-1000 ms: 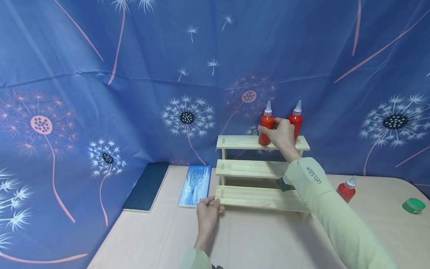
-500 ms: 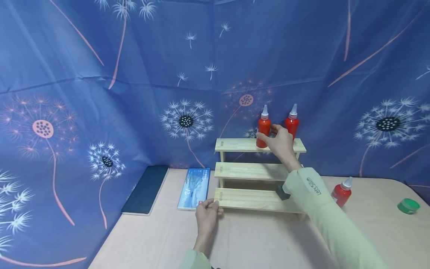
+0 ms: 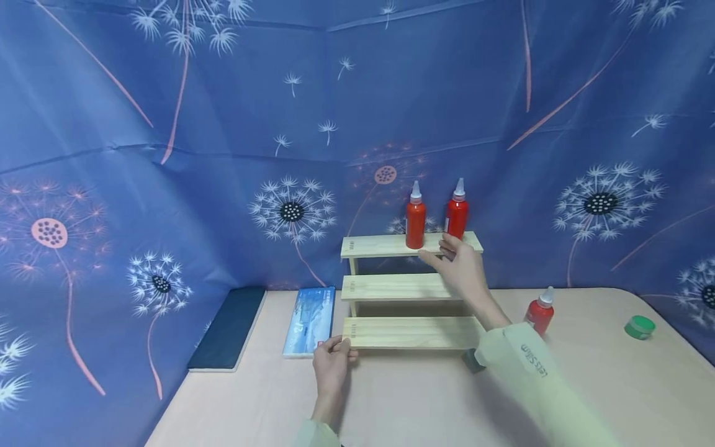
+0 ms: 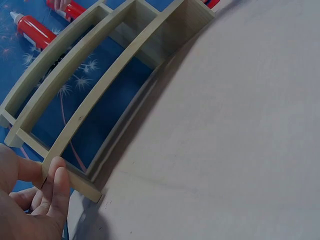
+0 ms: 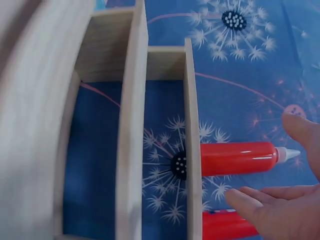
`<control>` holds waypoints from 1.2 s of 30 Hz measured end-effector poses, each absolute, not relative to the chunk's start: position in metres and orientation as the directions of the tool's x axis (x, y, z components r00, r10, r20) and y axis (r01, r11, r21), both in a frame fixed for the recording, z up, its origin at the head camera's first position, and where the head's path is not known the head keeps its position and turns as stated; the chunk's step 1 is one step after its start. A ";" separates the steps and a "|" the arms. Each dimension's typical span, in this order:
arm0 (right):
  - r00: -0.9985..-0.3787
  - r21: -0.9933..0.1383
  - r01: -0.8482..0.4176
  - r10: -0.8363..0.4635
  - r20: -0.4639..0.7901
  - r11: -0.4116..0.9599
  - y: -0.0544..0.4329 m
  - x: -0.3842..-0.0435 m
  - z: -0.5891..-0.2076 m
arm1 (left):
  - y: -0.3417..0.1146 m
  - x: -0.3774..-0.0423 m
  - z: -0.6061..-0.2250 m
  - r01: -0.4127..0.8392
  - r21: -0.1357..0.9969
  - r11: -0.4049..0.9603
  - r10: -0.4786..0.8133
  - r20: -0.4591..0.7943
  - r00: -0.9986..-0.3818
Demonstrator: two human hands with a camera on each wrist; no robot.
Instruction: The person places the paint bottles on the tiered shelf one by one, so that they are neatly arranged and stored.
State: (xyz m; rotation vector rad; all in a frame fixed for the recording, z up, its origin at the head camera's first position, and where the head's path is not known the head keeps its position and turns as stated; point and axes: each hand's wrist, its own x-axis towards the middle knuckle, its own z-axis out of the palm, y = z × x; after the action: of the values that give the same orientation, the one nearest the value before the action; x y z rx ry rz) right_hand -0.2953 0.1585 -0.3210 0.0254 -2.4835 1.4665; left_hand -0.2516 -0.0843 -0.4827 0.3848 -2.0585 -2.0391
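Observation:
A three-tier wooden display stand (image 3: 410, 333) stands on the table. Two red squeeze bottles with pale pointed caps are upright on its top tier, a left bottle (image 3: 415, 226) and a right bottle (image 3: 457, 217). My left hand (image 3: 331, 369) pinches the left end of the lowest tier; the left wrist view shows the thumb and fingers (image 4: 59, 185) on that corner. My right hand (image 3: 465, 273) is in front of the upper tiers, thumb and fingers spread, holding nothing. In the right wrist view a gap separates its fingers from the left bottle (image 5: 240, 159).
To the stand's right, a third red squeeze bottle (image 3: 539, 315) stands partly behind my sleeve, with a green round-lidded jar (image 3: 639, 327) farther right. A blue-covered book (image 3: 309, 321) and a dark notebook (image 3: 228, 329) lie left. A patterned blue cloth (image 3: 223, 205) hangs behind.
My right hand has let go of the left bottle on the top tier and drawn back and down. My left hand keeps its hold on the stand. The head view has shifted right.

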 end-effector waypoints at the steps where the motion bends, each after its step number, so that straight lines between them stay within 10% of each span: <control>1: -0.967 -0.858 -0.142 0.114 0.226 0.493 0.160 -0.290 -0.323 | -0.084 -0.251 -0.483 -0.037 0.999 0.002 -0.336 -0.034 -0.941; 36: -0.954 -0.930 0.026 0.289 0.087 0.365 0.218 -0.163 -0.410 | -0.086 -0.250 -0.479 -0.069 0.998 0.000 -0.308 -0.066 -0.949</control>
State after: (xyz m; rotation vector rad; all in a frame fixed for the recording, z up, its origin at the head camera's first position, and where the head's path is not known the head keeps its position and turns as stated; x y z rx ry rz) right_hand -0.1632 0.2177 -0.4097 -0.2809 -2.3917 1.6233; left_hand -0.2496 -0.0862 -0.4788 0.4007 -2.0916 -2.0691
